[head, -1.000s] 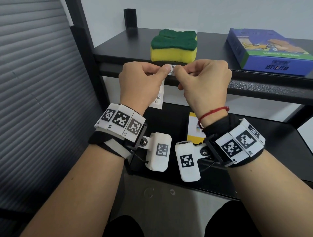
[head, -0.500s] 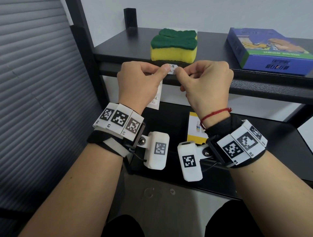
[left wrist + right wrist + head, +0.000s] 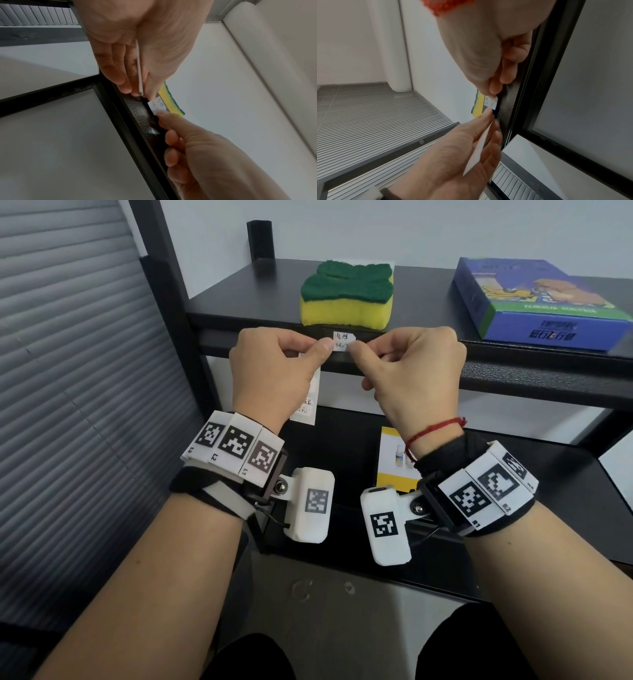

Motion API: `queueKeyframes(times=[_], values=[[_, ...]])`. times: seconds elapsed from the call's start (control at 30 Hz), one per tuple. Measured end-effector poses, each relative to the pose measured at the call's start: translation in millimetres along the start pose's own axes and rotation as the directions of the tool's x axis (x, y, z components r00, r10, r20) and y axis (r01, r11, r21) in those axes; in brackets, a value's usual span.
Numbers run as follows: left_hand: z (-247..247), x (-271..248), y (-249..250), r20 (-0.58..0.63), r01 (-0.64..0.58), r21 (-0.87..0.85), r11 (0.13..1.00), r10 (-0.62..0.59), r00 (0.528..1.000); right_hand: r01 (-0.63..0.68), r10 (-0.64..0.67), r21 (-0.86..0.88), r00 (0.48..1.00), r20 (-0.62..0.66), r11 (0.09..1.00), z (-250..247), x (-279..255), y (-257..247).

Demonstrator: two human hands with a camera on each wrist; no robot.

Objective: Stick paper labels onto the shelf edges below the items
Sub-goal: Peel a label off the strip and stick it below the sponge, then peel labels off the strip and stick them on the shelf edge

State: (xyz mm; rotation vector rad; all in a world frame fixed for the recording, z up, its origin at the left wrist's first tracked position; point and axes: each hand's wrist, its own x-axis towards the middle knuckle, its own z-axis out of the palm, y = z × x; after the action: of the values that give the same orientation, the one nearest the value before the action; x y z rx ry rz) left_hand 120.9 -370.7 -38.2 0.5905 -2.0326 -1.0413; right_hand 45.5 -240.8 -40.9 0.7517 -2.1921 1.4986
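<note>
Head view: the black shelf edge [image 3: 394, 361] carries one handwritten label [image 3: 343, 341] right below the sponge [image 3: 346, 296]; the blue box [image 3: 544, 299] has none under it yet, so the job looks under half done. The left hand [image 3: 274, 371] pinches the label's left end and a label sheet [image 3: 306, 402]. The right hand [image 3: 414, 371] pinches or presses its right end, hard to tell.

A plain pale wall [image 3: 376, 231] stood behind the black metal shelving [image 3: 548, 378]; to the left hung a grey slatted shutter [image 3: 68, 371]; below lay a grey-brown floor [image 3: 325, 611]; a white rounded column [image 3: 388, 40] rose beside a slatted ceiling panel [image 3: 368, 115]; the light was soft and even.
</note>
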Motion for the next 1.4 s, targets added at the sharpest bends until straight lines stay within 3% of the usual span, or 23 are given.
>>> queueKeyframes(times=[0.27,0.37,0.47,0.57,0.67,0.77,0.93,1.17,1.4], values=[[-2,-3,-2,0.028,0.021,-0.010,1.000,-0.021,0.999,-0.002,0.002,-0.030,1.000,0.010,1.000,0,-1,2],[-2,-15,-7,0.100,0.066,-0.049,0.997,-0.061,0.993,0.012,-0.010,-0.085,1.000,0.023,0.996,-2,-2,4],[2,-30,-7,0.235,0.099,-0.065,0.993,-0.081,0.969,-0.029,0.041,-0.084,0.989,0.144,0.996,-9,-8,7],[8,-46,-7,0.351,0.140,-0.134,0.981,-0.085,0.932,-0.107,0.152,-0.157,0.936,0.317,0.982,-21,-24,14],[19,-58,-11,0.432,0.218,-0.176,0.960,-0.123,0.894,-0.234,0.304,-0.206,0.844,0.442,0.950,-36,-37,25],[33,-69,-12,0.484,0.279,-0.197,0.940,-0.154,0.861,-0.350,0.368,-0.133,0.792,0.487,0.927,-52,-47,37],[56,-85,-11,0.543,0.278,-0.230,0.933,-0.114,0.832,-0.481,0.423,-0.028,0.740,0.522,0.876,-75,-60,61],[89,-105,-17,0.648,0.310,-0.254,0.916,-0.077,0.758,-0.517,0.491,-0.082,0.734,0.470,0.852,-98,-82,86],[84,-107,-29,0.633,0.269,-0.249,0.931,-0.054,0.772,-0.446,0.439,-0.099,0.777,0.451,0.890,-87,-82,102]])
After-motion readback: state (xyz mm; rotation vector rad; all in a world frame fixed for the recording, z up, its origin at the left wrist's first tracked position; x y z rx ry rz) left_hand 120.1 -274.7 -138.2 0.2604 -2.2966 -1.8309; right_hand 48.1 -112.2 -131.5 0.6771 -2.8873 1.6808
